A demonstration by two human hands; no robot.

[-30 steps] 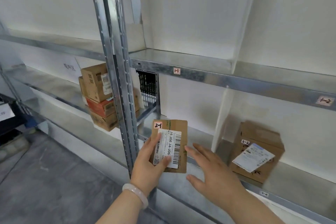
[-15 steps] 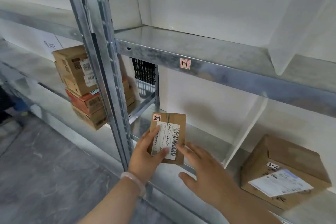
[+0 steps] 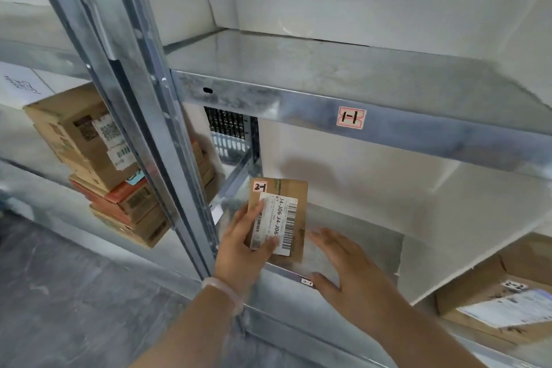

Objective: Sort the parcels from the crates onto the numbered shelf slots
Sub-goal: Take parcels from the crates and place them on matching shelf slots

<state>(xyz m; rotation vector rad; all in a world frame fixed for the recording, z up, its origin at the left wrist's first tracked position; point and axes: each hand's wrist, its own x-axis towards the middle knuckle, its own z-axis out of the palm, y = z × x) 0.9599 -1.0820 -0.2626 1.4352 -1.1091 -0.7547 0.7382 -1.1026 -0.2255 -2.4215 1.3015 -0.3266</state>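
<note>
One parcel (image 3: 280, 215) sits clamped in the grip of the left hand (image 3: 243, 251), the right hand (image 3: 349, 273) spread just beside.

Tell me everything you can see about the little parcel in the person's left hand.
The parcel is a small, flat brown cardboard box. A sticker handwritten 2-1 sits in its top left corner, and a white label with barcodes, printed J4-J06, covers much of its face. It stands on end, face toward the camera, at the front of the lower shelf. The left hand grips its left edge, thumb on the label; the open right hand is close beside it, apparently not touching.
</note>
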